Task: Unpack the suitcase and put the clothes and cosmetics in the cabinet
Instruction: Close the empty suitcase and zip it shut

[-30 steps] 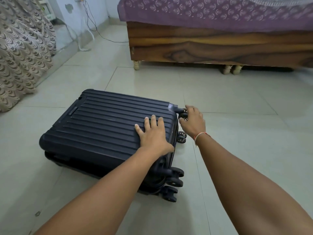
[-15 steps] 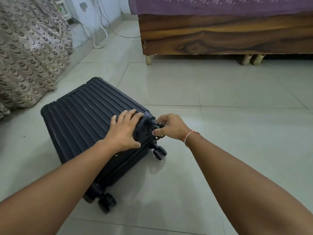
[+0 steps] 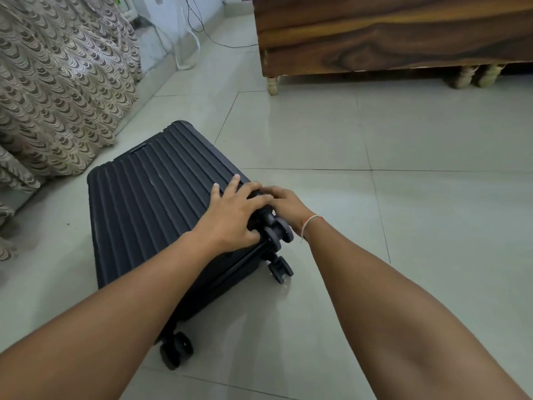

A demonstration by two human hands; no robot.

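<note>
Head view: dark ribbed suitcase point(image 3: 150, 209) lies flat and closed on the tiled floor point(image 3: 403, 197), wheel end toward the person. Left hand point(image 3: 233, 215) lies on the lid at the suitcase's near right corner, fingers spread and bent over that corner, thumb hooked down at the edge beside the upper wheel point(image 3: 278, 230). Right hand point(image 3: 288, 204) touches the same corner from the right, fingers curled against the shell just above that wheel; whether it actually grips anything I cannot tell. A thread band point(image 3: 310, 222) circles the right wrist. A second wheel point(image 3: 279, 268) sits lower on the right side of the suitcase, a third wheel point(image 3: 176, 352) at its near left corner. Patterned curtain point(image 3: 57, 82) hangs left of the suitcase; wooden bed frame point(image 3: 389, 36) stands well beyond it to the right.
</note>
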